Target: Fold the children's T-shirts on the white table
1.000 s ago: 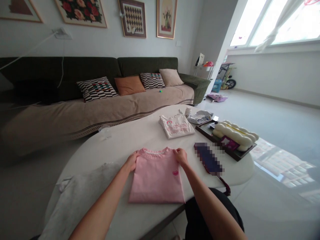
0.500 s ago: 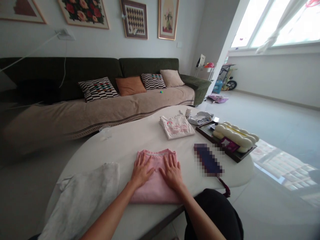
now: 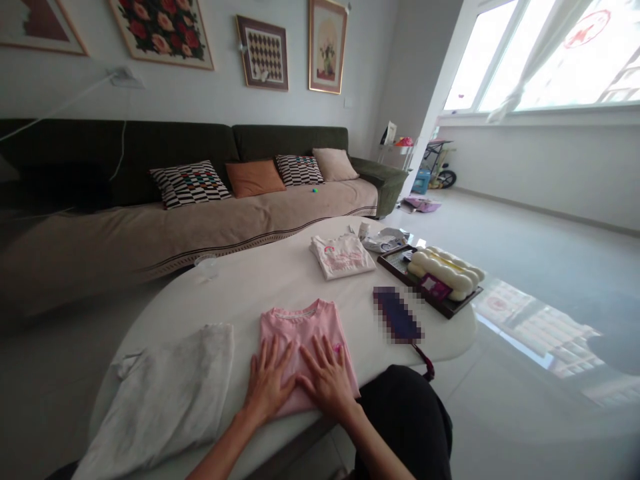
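On the counter, near its front edge, the pink shirt is lying folded, its collar facing away from the person. The left hand is resting palm down on the shirt's left half, its grip spreading flat and pinching nothing. The right hand is resting on the shirt's right half, its grip also spreading, fingers fanning towards the collar; the two thumbs are pointing at each other near the shirt's middle.

To the left of the shirt, a gray cloth is lying loosely, hanging over the counter's front edge. Beyond the shirt and to its right, a white shirt is lying folded. Just right of the shirt, a blurred dark blue thing is lying with a dark red strap trailing from it. Farther right of the shirt, a dark tray is holding a puffy white box. Well beyond the shirt, a green sofa is standing against the wall.
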`<state>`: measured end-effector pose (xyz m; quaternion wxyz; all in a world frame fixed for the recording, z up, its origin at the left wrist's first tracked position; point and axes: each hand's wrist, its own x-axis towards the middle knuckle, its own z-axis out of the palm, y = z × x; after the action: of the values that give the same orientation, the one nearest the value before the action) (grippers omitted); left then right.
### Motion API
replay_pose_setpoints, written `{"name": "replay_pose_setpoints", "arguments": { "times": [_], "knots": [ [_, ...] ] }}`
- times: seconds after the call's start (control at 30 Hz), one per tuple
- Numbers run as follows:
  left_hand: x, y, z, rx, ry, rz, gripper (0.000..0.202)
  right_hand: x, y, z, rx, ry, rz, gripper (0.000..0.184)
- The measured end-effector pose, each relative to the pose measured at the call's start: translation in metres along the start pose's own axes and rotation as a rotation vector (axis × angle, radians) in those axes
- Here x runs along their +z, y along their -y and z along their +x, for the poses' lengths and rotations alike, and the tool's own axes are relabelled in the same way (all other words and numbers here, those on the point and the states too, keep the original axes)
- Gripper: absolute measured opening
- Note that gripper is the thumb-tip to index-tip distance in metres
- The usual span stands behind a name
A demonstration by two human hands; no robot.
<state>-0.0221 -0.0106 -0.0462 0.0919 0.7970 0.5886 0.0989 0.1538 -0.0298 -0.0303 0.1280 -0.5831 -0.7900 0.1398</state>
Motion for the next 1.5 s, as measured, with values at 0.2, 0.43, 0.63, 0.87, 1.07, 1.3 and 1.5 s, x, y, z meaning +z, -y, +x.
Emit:
{"name": "replay_pose_setpoints", "arguments": {
  "times": [0.2,0.43,0.63,0.87,1.07,1.3,1.5],
  "knots": [
    [0.005,0.011,-0.013,-0.134,-0.095,-0.100,0.061,-0.017,-0.016,-0.005,0.184,-0.063,0.030,0.062],
    [-0.008,0.020,-0.017,-0.387,-0.174,-0.387,0.047,-0.023,-0.036,-0.014,0.570,-0.139,0.167,0.030],
    [-0.030,0.015,-0.008,-0.543,0.040,-1.083,0.035,-0.021,-0.049,0.002,0.573,-0.093,0.298,0.010],
    [-0.048,-0.017,-0.027,-0.647,0.147,-1.425,0.050,-0.026,-0.073,0.010,0.516,-0.066,0.440,0.014],
    [-0.039,-0.028,-0.009,-0.638,0.053,-1.350,0.054,-0.048,-0.096,0.020,0.411,-0.055,0.537,0.015],
    [-0.063,-0.056,0.085,-0.207,0.034,-1.402,0.051,-0.104,-0.139,0.053,0.292,-0.200,0.616,0.028],
    [-0.090,-0.081,0.196,0.068,-0.051,-1.211,0.033,-0.176,-0.190,0.134,0.325,-0.428,0.225,0.037]
  ]
}}
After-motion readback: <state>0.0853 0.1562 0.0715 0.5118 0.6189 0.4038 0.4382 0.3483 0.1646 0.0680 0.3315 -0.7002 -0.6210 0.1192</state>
